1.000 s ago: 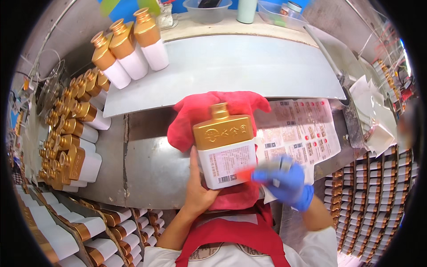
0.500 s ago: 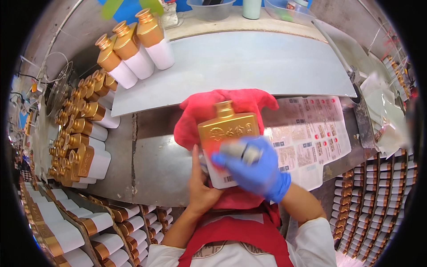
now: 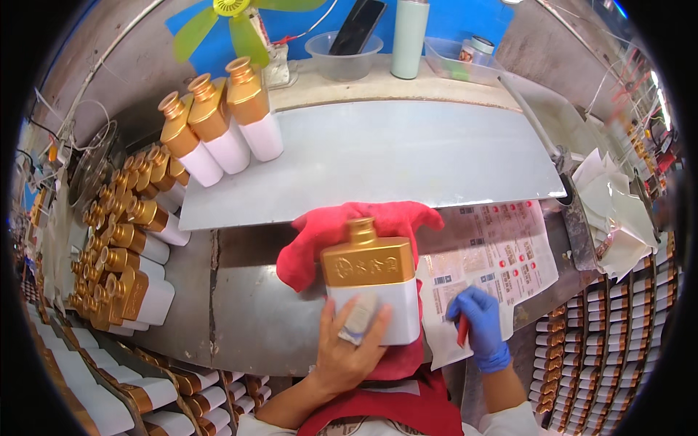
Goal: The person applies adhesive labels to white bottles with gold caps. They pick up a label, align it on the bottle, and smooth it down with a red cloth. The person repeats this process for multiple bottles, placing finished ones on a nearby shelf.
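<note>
A bottle (image 3: 392, 309) with a gold shoulder and neck and a white body lies tilted on a red cloth (image 3: 309, 251), neck pointing away from me. My bare left hand (image 3: 349, 345) rests on its lower white front, fingers closed on a small pale grey block (image 3: 358, 320). To the right, my blue-gloved right hand (image 3: 481, 327) pinches a thin red piece (image 3: 463, 330) whose kind I cannot make out. That hand is over the near edge of a printed label sheet (image 3: 509, 261) with rows of red dots and small square codes.
Three gold-and-white bottles (image 3: 218, 131) stand on the raised grey board (image 3: 378, 160). Many more crowd the left (image 3: 138, 254) and fill racks (image 3: 582, 349) on both sides. Behind are a green fan (image 3: 233, 29), a plastic bowl (image 3: 344, 58), a pale green flask (image 3: 411, 40) and crumpled backing paper (image 3: 614, 211).
My right hand has left the bottle's front for the label sheet at the right. The pale block is now in my left hand. The view has tilted upward.
</note>
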